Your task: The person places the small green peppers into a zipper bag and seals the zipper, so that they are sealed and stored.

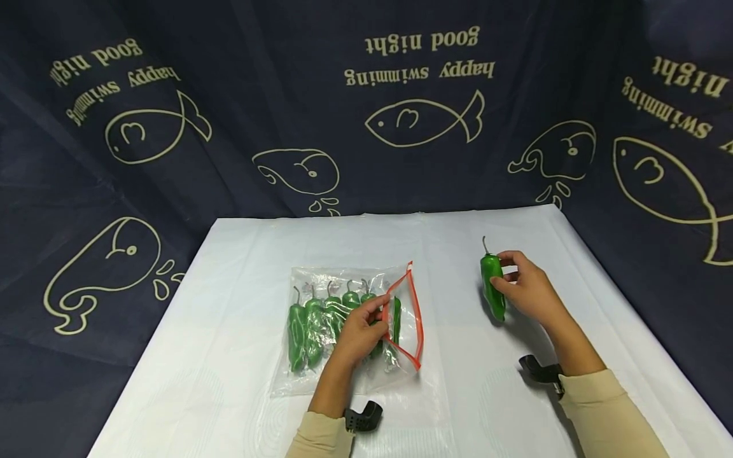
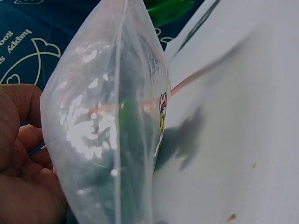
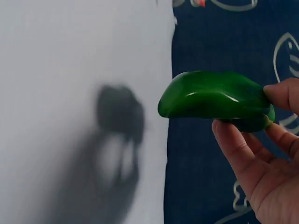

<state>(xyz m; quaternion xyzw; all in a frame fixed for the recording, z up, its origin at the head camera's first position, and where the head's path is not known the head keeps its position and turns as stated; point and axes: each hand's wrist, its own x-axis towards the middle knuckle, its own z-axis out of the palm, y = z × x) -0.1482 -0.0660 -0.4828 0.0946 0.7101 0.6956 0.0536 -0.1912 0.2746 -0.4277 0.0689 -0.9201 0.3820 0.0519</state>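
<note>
A clear zip bag (image 1: 372,383) with a red closure strip (image 1: 420,318) lies on the table, its mouth gaping toward the right. Inside it, several green peppers (image 1: 296,337) lie side by side, stems pointing to the far side. My left hand (image 1: 359,334) pinches the bag's upper layer near the red strip, lifting it; the raised plastic fills much of the left wrist view and blurs the peppers behind it. To the right of the bag, my right hand (image 1: 529,286) holds another green pepper (image 3: 212,95) between thumb and fingers, stem up in the head view, above its shadow.
A white cloth covers the table (image 1: 240,254). Behind and on both sides hangs a dark blue curtain (image 1: 309,108) with printed fish and lettering. Each wrist carries a black camera mount (image 1: 364,416) close above the table.
</note>
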